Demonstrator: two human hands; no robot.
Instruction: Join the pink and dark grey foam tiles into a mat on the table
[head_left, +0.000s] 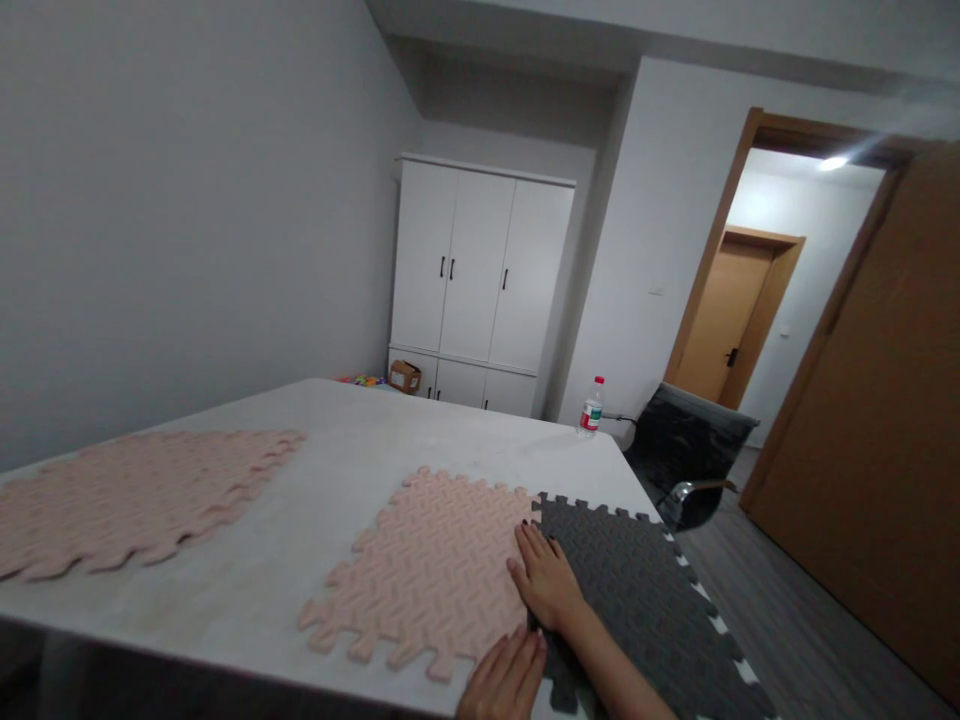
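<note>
So far one pink foam mat tile [431, 570] has been butted against a grey foam mat tile [637, 590] near the table [337, 440] edge, the seam being pressed flat by the open right hand [546, 580] and left hand [504, 682], while more pink tiles [127, 495] are left unjoined well apart.
</note>
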